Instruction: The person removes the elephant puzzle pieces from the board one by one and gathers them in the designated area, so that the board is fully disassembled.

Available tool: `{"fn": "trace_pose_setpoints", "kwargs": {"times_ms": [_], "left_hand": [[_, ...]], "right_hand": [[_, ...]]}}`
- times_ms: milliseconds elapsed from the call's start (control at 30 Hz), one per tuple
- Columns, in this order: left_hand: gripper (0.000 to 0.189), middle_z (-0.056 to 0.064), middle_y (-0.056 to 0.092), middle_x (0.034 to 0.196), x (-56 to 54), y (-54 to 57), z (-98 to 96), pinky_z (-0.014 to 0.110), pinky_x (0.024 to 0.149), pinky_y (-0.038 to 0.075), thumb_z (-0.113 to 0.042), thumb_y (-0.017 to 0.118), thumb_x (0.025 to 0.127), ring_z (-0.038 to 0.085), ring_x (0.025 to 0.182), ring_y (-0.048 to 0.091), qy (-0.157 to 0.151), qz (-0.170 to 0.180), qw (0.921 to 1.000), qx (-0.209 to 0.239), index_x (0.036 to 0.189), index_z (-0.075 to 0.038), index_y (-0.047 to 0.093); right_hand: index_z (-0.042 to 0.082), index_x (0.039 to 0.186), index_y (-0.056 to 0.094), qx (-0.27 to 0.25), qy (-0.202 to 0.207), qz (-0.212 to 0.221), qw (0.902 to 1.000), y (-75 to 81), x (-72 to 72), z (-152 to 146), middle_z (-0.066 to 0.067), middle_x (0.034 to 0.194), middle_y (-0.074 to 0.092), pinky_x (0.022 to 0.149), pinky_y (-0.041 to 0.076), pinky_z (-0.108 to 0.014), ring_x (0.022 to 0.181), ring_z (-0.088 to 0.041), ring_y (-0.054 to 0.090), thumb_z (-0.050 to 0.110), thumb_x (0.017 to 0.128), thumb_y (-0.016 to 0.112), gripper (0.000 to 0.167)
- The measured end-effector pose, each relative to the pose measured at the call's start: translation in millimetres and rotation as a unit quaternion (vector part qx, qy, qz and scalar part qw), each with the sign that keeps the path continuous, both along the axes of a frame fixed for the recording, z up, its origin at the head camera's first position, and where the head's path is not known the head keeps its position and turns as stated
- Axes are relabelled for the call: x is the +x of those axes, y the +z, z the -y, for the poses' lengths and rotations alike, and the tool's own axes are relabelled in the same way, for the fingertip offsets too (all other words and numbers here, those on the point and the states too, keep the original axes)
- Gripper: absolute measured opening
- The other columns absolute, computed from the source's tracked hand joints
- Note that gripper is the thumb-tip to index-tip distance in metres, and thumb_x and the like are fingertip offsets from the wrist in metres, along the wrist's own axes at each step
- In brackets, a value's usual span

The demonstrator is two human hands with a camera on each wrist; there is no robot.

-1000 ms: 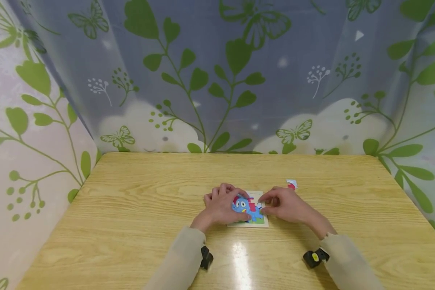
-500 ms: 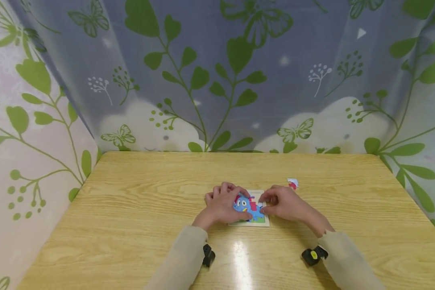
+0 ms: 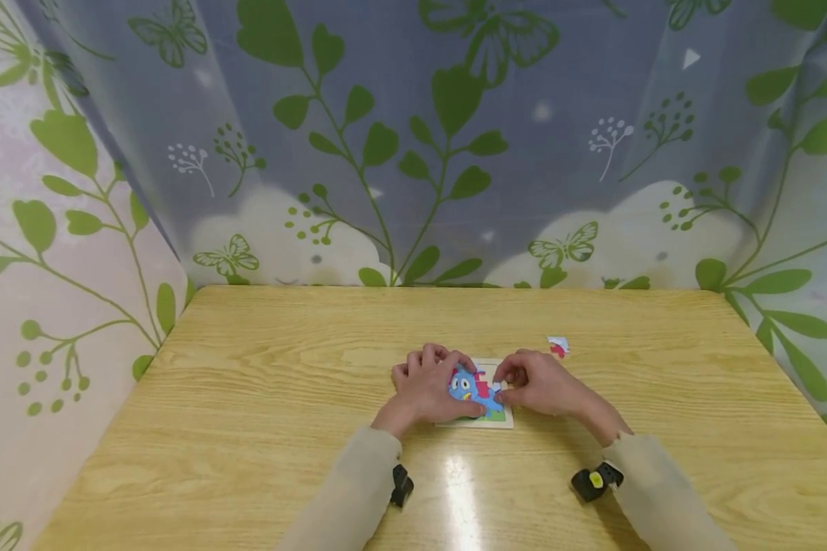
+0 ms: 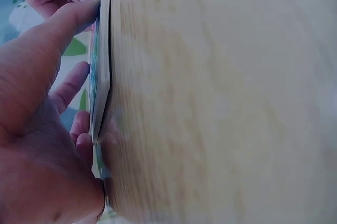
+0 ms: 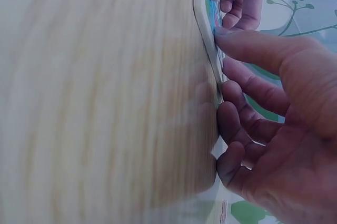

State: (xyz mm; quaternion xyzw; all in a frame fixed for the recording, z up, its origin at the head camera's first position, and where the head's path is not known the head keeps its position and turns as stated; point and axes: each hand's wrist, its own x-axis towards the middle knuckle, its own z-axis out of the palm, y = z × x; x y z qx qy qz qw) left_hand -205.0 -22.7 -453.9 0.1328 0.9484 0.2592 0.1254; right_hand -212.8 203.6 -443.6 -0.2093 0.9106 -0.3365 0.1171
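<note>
A small jigsaw puzzle (image 3: 484,390) with a blue cartoon animal lies in a pale tray (image 3: 508,422) on the table. My left hand (image 3: 429,389) arches over its left side, thumb pressing the picture near the front edge and index finger near the back. From the right, my right hand (image 3: 540,384) pinches a small whitish-blue puzzle piece (image 3: 498,388) between thumb and index at the puzzle's right side. In the right wrist view, the other fingers (image 5: 229,121) bend beside the tray, touching the tabletop. The left hand hides the puzzle's left part.
A loose white and red puzzle piece (image 3: 558,346) lies on the wooden table (image 3: 282,367) behind my right hand. Patterned curtains (image 3: 413,153) hang along the back and sides. Each wrist wears a black camera (image 3: 595,482).
Both hands stay at the puzzle, with only slight movement at the right fingertips. The whole view has shifted a little. The loose piece stays where it lies on the table.
</note>
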Motion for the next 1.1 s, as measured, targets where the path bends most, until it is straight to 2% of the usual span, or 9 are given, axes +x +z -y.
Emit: {"fn": "trace_pose_setpoints", "kwargs": {"times_ms": [267, 567, 800, 1100], "left_hand": [[0.050, 0.001, 0.040, 0.133, 4.9, 10.9, 0.1, 0.049, 0.087, 0.026, -0.061, 0.079, 0.079, 0.030, 0.118, 0.035, -0.002, 0.001, 1.0000, -0.006, 0.119, -0.040, 0.058], [0.051, 0.001, 0.039, 0.133, 5.9, 12.3, 0.1, 0.049, 0.088, 0.026, -0.063, 0.079, 0.079, 0.030, 0.119, 0.035, -0.001, 0.006, 1.0000, -0.008, 0.120, -0.040, 0.058], [0.051, 0.001, 0.040, 0.134, 5.7, 11.3, -0.1, 0.049, 0.088, 0.026, -0.062, 0.079, 0.079, 0.030, 0.120, 0.035, -0.002, 0.006, 1.0000, -0.005, 0.121, -0.040, 0.058], [0.051, 0.001, 0.039, 0.135, 6.1, 12.4, -0.3, 0.050, 0.088, 0.026, -0.062, 0.079, 0.079, 0.030, 0.120, 0.035, -0.001, 0.006, 0.9999, -0.011, 0.121, -0.041, 0.058]], "right_hand": [[0.008, 0.100, 0.069, -0.016, -0.005, 0.017, 0.9997, 1.2, 0.8, 1, -0.003, 0.089, 0.061, 0.070, 0.042, -0.025, 0.079, -0.015, 0.051, 0.018, 0.087, 0.081, 0.020], [0.006, 0.097, 0.064, -0.063, -0.010, 0.047, 0.9968, -2.2, 2.1, 3, -0.002, 0.085, 0.061, 0.067, 0.045, -0.022, 0.078, -0.015, 0.054, 0.010, 0.087, 0.079, 0.019], [0.006, 0.098, 0.066, -0.070, -0.010, 0.037, 0.9968, -2.4, 3.0, 2, -0.003, 0.084, 0.062, 0.065, 0.045, -0.022, 0.076, -0.014, 0.055, 0.009, 0.086, 0.080, 0.018], [0.006, 0.100, 0.067, -0.086, -0.027, 0.045, 0.9949, -1.6, 5.4, 0, -0.004, 0.085, 0.063, 0.065, 0.044, -0.023, 0.077, -0.017, 0.055, 0.008, 0.090, 0.074, 0.012]]}}
